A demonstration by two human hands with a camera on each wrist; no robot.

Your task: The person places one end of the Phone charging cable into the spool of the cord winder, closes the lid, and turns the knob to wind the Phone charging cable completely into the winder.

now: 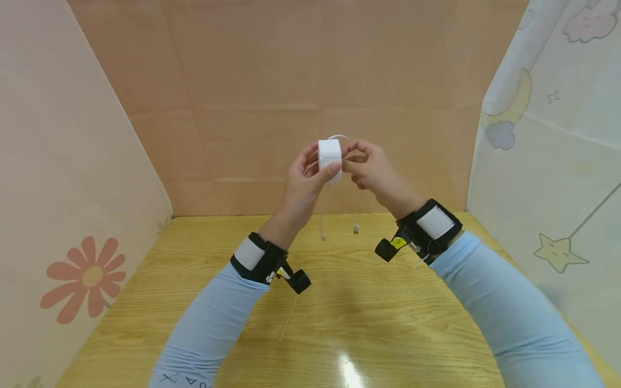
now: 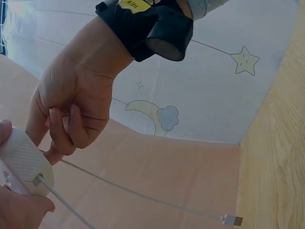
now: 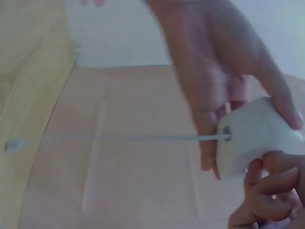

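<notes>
I hold a small white box [image 1: 330,155] with a textured face up in front of me, above the wooden table [image 1: 339,302]. My left hand [image 1: 304,175] grips it from the left, thumb on its front. My right hand [image 1: 365,164] pinches its right side with curled fingers. Two thin white cables come out of it and hang down, one ending in a plug [image 1: 356,229], the other in a tip [image 1: 322,237]. The left wrist view shows the box [image 2: 26,160], my right hand [image 2: 71,105] and a plug [image 2: 231,220]. The right wrist view shows the box [image 3: 252,138] and one cable [image 3: 119,138].
A cardboard wall [image 1: 291,81] closes the back. A fabric panel with a flower [image 1: 87,277] stands on the left, and one with stars and a moon [image 1: 558,161] on the right. Black straps with cameras sit on both wrists.
</notes>
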